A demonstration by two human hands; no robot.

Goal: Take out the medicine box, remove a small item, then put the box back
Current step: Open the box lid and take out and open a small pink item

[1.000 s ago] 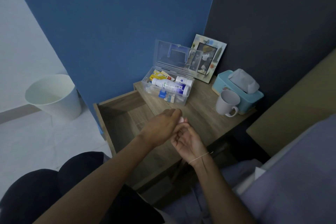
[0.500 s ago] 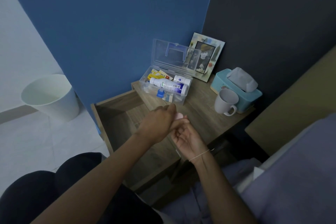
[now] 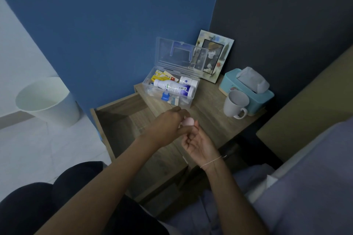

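The clear plastic medicine box (image 3: 191, 99) stands on the wooden nightstand with its lid (image 3: 181, 53) upright. A white bottle (image 3: 173, 87), a smaller white bottle and yellow packets lie inside. In front of the box, over the nightstand's front edge, my left hand (image 3: 164, 127) and my right hand (image 3: 199, 143) meet. A small pink item (image 3: 188, 121) sits between their fingertips, with my left fingers over it and my right thumb and curled fingers under it. Most of the item is hidden by my fingers.
The nightstand's drawer (image 3: 118, 120) is pulled out to the left of my hands. A white mug (image 3: 236, 104), a teal tissue box (image 3: 246, 89) and a photo frame (image 3: 215, 57) stand right of the box. A white bin (image 3: 47, 101) is on the floor, a bed (image 3: 305, 177) at right.
My hands stay joined in front of the box; more of the pink item now shows between the fingertips. The medicine box has not moved.
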